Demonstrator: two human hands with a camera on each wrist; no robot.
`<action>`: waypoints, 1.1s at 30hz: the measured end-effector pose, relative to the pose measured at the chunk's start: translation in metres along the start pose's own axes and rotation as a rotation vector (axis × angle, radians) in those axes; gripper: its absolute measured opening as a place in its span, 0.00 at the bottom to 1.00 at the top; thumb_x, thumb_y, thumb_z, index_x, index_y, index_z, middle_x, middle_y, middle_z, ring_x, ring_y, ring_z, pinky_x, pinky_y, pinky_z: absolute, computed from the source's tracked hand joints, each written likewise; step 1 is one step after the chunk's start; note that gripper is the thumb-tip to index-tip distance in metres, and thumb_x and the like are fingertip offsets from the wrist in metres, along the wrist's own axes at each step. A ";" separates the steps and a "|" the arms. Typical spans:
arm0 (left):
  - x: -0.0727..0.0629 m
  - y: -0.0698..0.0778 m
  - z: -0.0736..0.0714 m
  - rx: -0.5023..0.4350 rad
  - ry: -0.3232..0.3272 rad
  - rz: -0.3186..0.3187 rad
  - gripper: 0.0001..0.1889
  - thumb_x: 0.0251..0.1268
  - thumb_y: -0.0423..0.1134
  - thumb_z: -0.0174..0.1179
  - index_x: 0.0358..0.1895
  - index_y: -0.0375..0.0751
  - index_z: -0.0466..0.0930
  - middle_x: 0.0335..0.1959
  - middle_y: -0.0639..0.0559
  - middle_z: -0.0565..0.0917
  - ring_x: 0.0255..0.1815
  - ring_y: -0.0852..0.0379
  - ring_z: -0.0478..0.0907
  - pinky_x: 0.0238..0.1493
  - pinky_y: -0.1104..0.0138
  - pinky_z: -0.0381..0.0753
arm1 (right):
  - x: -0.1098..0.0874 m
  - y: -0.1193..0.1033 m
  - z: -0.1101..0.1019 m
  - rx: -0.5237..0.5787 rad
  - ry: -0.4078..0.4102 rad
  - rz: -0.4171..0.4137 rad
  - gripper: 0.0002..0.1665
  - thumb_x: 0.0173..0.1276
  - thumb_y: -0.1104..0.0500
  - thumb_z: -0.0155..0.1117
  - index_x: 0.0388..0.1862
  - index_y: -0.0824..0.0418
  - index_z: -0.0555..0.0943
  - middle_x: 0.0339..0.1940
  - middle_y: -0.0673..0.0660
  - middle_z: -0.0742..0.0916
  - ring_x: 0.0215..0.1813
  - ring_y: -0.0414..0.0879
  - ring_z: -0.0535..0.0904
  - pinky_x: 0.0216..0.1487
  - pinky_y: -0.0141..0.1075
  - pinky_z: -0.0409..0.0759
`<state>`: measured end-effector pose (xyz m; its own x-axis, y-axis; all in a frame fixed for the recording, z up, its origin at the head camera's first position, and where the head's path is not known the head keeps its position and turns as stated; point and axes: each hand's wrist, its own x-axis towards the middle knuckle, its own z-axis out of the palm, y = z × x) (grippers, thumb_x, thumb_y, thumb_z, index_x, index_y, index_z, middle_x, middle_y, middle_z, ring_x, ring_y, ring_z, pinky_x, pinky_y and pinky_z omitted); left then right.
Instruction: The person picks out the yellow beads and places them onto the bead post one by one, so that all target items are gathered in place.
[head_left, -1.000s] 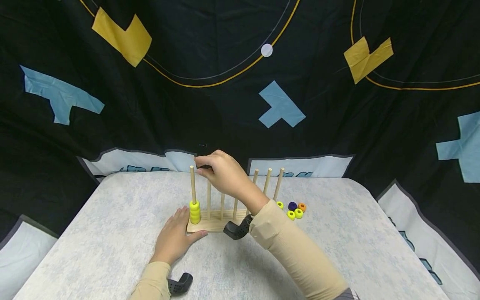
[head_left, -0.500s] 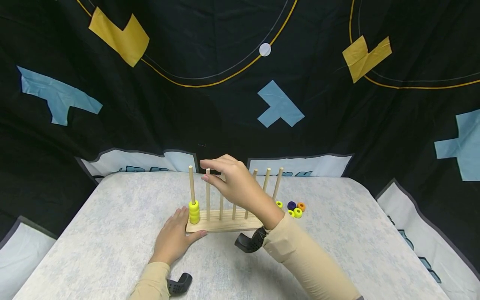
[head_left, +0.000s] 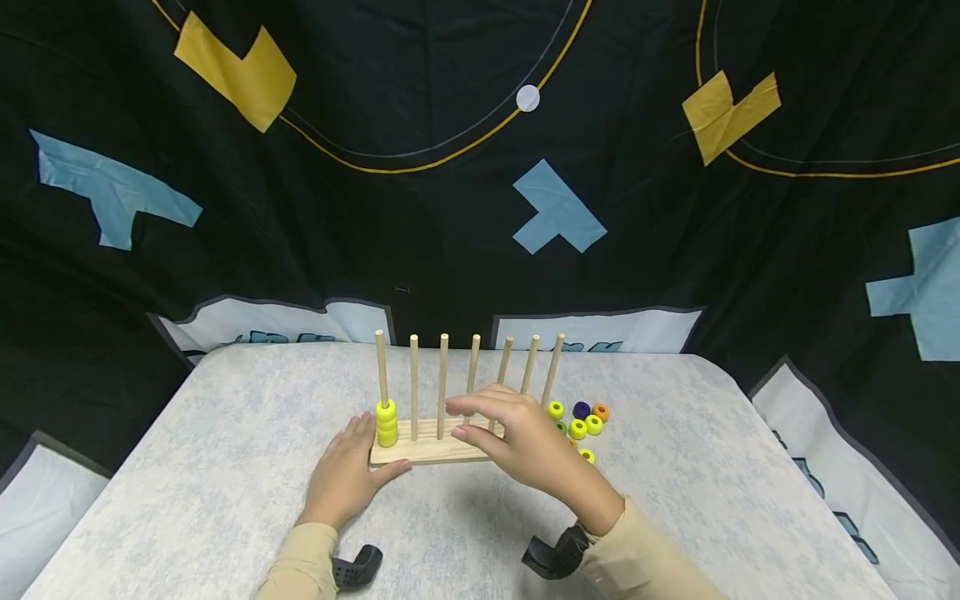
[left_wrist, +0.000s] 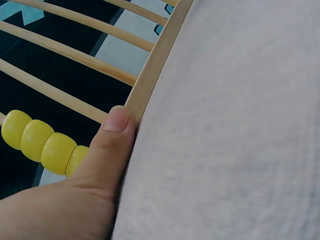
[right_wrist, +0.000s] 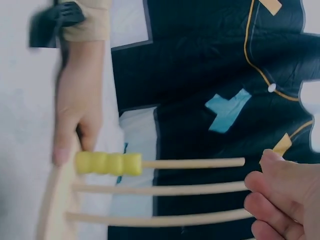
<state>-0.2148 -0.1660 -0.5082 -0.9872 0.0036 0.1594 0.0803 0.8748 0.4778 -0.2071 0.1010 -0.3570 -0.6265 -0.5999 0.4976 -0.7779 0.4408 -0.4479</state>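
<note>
A wooden peg rack has a flat base [head_left: 431, 451] and several upright pegs [head_left: 443, 383]. Yellow beads [head_left: 386, 423] are stacked on its leftmost peg; they also show beside the thumb [left_wrist: 102, 155] in the left wrist view. My left hand [head_left: 345, 471] rests against the rack's left end, fingers straight along the side and thumb across the front edge. My right hand [head_left: 525, 437] hovers in front of the right half of the rack, thumb and index finger apart with nothing between them. In the right wrist view its fingers [right_wrist: 270, 195] are loosely bent.
To the right of the rack lie loose beads: a purple bead [head_left: 581, 410], an orange bead [head_left: 600, 412], a green bead [head_left: 561, 427] and several yellow beads [head_left: 577, 429]. The right hand partly covers this group. A black cloth [head_left: 450, 250] hangs behind the pale tabletop [head_left: 225, 467].
My right hand has moved right and down from the top of the leftmost peg, its thumb and fingers spreading apart. The left hand and the yellow stack stay where they were.
</note>
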 end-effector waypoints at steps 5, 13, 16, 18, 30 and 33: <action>0.000 -0.002 0.002 -0.010 0.003 0.007 0.59 0.53 0.78 0.56 0.77 0.34 0.55 0.78 0.35 0.58 0.79 0.34 0.53 0.80 0.42 0.50 | -0.028 0.017 0.000 0.019 -0.015 0.084 0.19 0.65 0.56 0.72 0.55 0.53 0.85 0.51 0.45 0.89 0.51 0.37 0.84 0.55 0.35 0.85; 0.000 -0.003 0.001 -0.010 0.007 0.020 0.59 0.54 0.75 0.59 0.77 0.32 0.55 0.78 0.34 0.59 0.79 0.34 0.54 0.80 0.42 0.50 | -0.064 0.048 -0.003 0.052 -0.019 0.241 0.16 0.65 0.57 0.71 0.52 0.51 0.85 0.52 0.47 0.89 0.49 0.40 0.85 0.47 0.34 0.87; 0.000 -0.002 0.001 -0.013 0.009 0.022 0.58 0.54 0.74 0.60 0.77 0.32 0.55 0.77 0.34 0.59 0.79 0.33 0.54 0.80 0.42 0.50 | -0.076 0.060 -0.005 0.055 -0.013 0.280 0.16 0.65 0.57 0.71 0.53 0.51 0.85 0.51 0.48 0.89 0.47 0.41 0.86 0.44 0.35 0.87; 0.000 -0.001 0.000 -0.013 0.010 0.024 0.58 0.54 0.74 0.60 0.77 0.32 0.55 0.77 0.34 0.59 0.79 0.33 0.54 0.80 0.42 0.50 | -0.085 0.067 -0.007 0.058 -0.005 0.305 0.17 0.65 0.57 0.71 0.54 0.52 0.85 0.50 0.48 0.89 0.47 0.41 0.86 0.43 0.37 0.87; 0.000 0.000 -0.002 -0.002 0.010 0.024 0.58 0.55 0.75 0.58 0.77 0.32 0.54 0.77 0.34 0.58 0.79 0.34 0.54 0.80 0.43 0.50 | -0.130 0.124 -0.022 -0.070 0.046 0.588 0.22 0.64 0.60 0.71 0.58 0.59 0.82 0.45 0.50 0.89 0.48 0.44 0.85 0.56 0.47 0.85; 0.000 0.000 -0.001 -0.005 0.009 0.020 0.58 0.55 0.75 0.59 0.77 0.32 0.55 0.77 0.34 0.59 0.79 0.34 0.54 0.80 0.42 0.50 | -0.136 0.134 -0.023 -0.082 0.030 0.667 0.24 0.65 0.59 0.71 0.60 0.60 0.80 0.47 0.52 0.88 0.50 0.46 0.84 0.56 0.47 0.85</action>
<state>-0.2145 -0.1663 -0.5075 -0.9840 0.0168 0.1772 0.1011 0.8720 0.4789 -0.2273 0.2567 -0.4677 -0.9745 -0.1629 0.1545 -0.2238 0.7610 -0.6089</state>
